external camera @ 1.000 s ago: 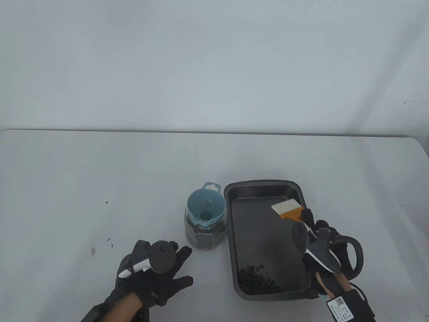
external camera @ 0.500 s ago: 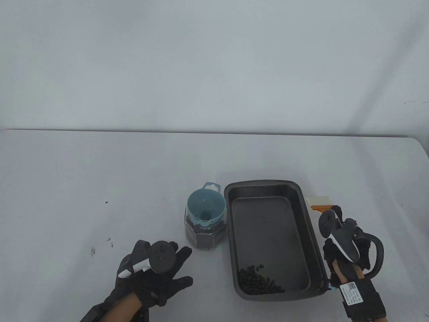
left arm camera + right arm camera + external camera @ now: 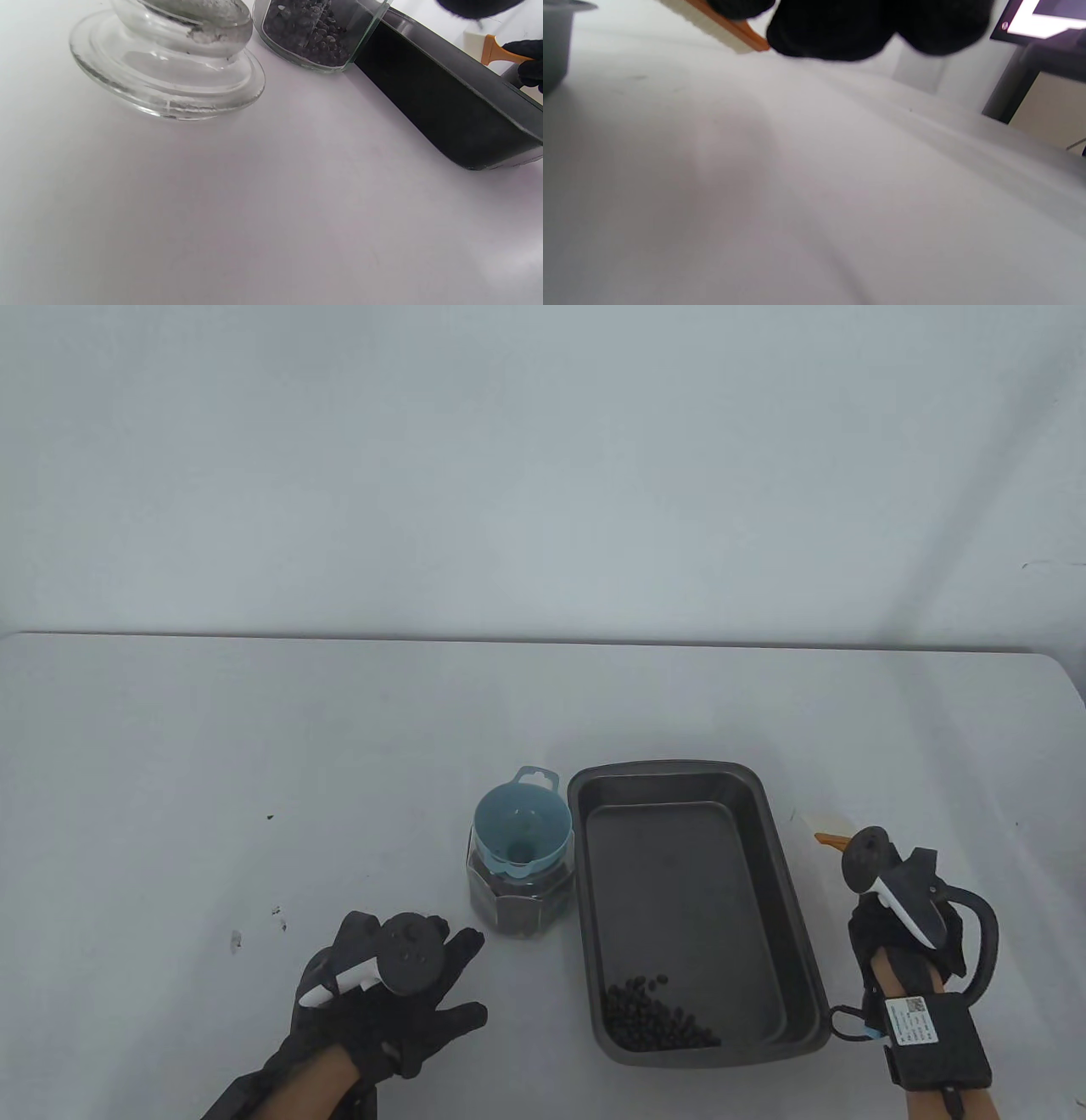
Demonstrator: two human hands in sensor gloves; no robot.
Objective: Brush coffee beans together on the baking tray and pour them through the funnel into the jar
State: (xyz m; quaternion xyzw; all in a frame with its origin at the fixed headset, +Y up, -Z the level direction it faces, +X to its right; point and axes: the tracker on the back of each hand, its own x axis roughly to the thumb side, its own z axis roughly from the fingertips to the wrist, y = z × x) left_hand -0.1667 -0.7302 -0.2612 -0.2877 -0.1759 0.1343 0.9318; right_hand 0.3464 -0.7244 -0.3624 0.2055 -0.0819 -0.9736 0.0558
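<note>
Meanwhile beans (image 3: 657, 1014) heap in the tray's (image 3: 789, 865) near end, left hand (image 3: 386, 988) fingers spread, right hand (image 3: 899, 916) gripping a brush (image 3: 827, 827).

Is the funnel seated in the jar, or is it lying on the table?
Seated in the jar. The blue funnel stands upright in the mouth of the glass jar, spout pointing down; the jar already holds dark beans.

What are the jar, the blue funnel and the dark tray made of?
Jar: clear glass, it seems; the beans show through its thick walls. Funnel: probably matte plastic, pale blue with a moulded tab. Tray: likely metal with a dark, dull coating.
</note>
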